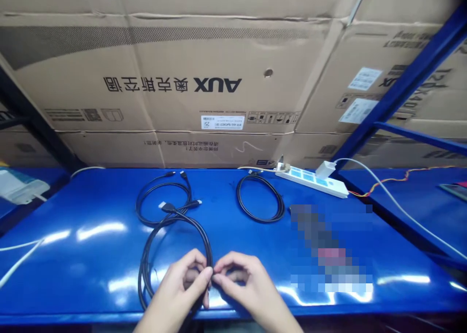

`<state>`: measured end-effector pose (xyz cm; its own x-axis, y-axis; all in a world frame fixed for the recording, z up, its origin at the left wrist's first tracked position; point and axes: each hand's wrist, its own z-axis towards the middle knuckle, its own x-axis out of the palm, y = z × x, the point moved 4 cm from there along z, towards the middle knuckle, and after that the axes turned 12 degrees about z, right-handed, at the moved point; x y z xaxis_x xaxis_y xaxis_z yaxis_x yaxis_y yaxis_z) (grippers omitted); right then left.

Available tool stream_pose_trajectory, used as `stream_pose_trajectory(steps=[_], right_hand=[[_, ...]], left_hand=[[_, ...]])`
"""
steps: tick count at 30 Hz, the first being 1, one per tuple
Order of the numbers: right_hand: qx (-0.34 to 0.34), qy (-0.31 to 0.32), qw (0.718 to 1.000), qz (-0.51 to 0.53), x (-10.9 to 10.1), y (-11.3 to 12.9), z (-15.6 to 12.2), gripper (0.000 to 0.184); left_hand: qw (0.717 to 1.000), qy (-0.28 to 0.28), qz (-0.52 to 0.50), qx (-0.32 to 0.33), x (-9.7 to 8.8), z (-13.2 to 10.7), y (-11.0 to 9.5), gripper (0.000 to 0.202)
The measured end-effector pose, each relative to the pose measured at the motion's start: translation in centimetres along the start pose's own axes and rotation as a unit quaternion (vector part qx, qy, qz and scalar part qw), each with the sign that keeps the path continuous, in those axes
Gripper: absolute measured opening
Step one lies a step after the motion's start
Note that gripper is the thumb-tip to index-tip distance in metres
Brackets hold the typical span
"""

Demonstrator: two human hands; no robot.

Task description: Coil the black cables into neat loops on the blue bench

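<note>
A coiled black cable (201,229) with a rectangular, HDMI-like plug lies near the front of the blue table. My left hand (184,282) is closed around the right side of this coil, thumb on top. Pressed close beside it, my right hand (246,280) pinches at the same spot with thumb and index finger; whatever sits between those fingertips is too small to make out. Just behind, partly overlapped by the held coil, is a second coiled black cable (137,201). Another black cable coil (239,199) rests farther right.
A white power strip (312,179) with a plugged-in charger (324,170) lies at the back right, its white cord trailing right. Cardboard boxes (164,104) form a wall behind. Blue metal posts (401,80) flank the table. A blurred-out patch covers something at right.
</note>
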<state>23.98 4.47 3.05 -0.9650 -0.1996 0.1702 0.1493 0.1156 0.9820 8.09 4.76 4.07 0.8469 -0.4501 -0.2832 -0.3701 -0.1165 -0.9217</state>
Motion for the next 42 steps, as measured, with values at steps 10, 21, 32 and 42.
stream_pose_trajectory(steps=[10,21,32,42], right_hand=[[-0.023,0.032,0.999,0.004,0.2,0.5,-0.1,0.006],[-0.063,0.025,0.997,-0.046,0.1,0.0,0.0,0.008],[-0.280,0.031,0.919,-0.277,1.7,1.8,-0.8,0.018],[-0.319,0.239,0.771,-0.496,7.6,-1.9,-0.5,0.044]], left_hand=[[1.000,0.003,0.012,0.006,0.2,-0.3,-0.1,0.042],[0.998,-0.001,0.050,0.038,0.1,-0.4,-0.1,0.035],[0.724,-0.200,0.565,0.341,-6.5,-6.4,1.1,0.051],[0.722,-0.080,0.577,0.375,-6.0,-6.0,3.6,0.061]])
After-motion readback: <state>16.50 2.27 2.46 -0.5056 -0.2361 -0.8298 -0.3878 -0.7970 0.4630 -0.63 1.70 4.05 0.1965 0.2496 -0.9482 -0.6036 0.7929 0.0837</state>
